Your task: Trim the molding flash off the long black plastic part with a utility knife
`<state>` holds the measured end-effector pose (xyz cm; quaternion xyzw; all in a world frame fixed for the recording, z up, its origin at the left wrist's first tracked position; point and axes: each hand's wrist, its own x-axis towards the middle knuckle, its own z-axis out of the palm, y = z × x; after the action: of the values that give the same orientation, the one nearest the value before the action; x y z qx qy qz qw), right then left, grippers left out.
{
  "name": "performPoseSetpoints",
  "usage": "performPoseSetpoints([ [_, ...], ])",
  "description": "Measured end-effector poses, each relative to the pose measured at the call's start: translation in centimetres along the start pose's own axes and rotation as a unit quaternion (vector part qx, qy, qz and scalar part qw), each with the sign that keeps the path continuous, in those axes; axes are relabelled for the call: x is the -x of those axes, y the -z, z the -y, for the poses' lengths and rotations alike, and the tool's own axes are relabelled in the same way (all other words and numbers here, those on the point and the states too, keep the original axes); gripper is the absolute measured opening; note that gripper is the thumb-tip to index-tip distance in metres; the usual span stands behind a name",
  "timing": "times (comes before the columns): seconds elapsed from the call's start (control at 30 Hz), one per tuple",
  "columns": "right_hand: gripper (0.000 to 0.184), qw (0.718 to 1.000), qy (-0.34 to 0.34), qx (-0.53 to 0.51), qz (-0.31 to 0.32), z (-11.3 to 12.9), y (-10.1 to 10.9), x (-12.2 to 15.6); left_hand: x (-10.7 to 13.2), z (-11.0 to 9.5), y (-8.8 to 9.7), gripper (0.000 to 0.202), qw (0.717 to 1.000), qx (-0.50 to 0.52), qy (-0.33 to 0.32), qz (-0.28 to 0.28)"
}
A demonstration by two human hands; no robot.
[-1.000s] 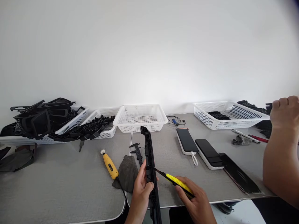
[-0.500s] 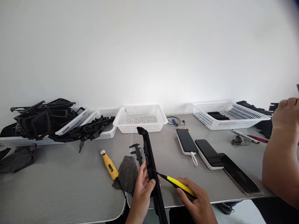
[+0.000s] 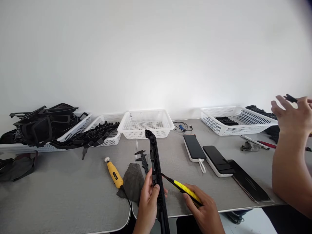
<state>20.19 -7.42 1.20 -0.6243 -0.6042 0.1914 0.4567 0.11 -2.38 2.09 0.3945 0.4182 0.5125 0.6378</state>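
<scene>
My left hand (image 3: 149, 198) grips a long black plastic trim piece (image 3: 155, 156), its narrow upper end pointing away from me and its lower end running out of the frame. In my right hand (image 3: 204, 208) is a yellow and black utility knife (image 3: 186, 189). The knife's thin dark blade lies at the right edge of the trim piece, just above my left thumb. Whether the blade cuts in or only touches, I cannot tell. Beside my left hand lie a dark grey cloth (image 3: 133, 182), a caliper (image 3: 142, 161) and a yellow rotary tool (image 3: 114, 172).
White baskets (image 3: 146, 135) stand along the wall; those at left hold black plastic parts (image 3: 46, 125). At right are two phone-like devices (image 3: 195, 148) and a dark flat packet (image 3: 251, 182). A co-worker's hand (image 3: 292, 117) holds a small black piece at far right.
The trim piece has tilted slightly more upright, and the knife blade has shifted a little up along its edge. The co-worker's hand has moved left and shows its fingers.
</scene>
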Motion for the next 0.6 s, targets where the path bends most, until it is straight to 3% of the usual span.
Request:
performPoseSetpoints([
  [0.23, 0.031, 0.999, 0.02, 0.021, 0.026, -0.14, 0.47, 0.33, 0.13, -1.12, -0.93, 0.07, 1.0, 0.022, 0.018, -0.006],
  [0.37, 0.032, 1.0, -0.001, 0.018, 0.02, 0.03, 0.17, 0.2, 0.19, -0.98, -1.05, 0.059, 1.0, 0.006, 0.013, -0.013],
  [0.6, 0.033, 1.0, -0.018, 0.005, -0.007, -0.12, -0.35, 0.13, 0.58, -0.23, -0.33, 0.068, 1.0, -0.014, -0.005, 0.006],
])
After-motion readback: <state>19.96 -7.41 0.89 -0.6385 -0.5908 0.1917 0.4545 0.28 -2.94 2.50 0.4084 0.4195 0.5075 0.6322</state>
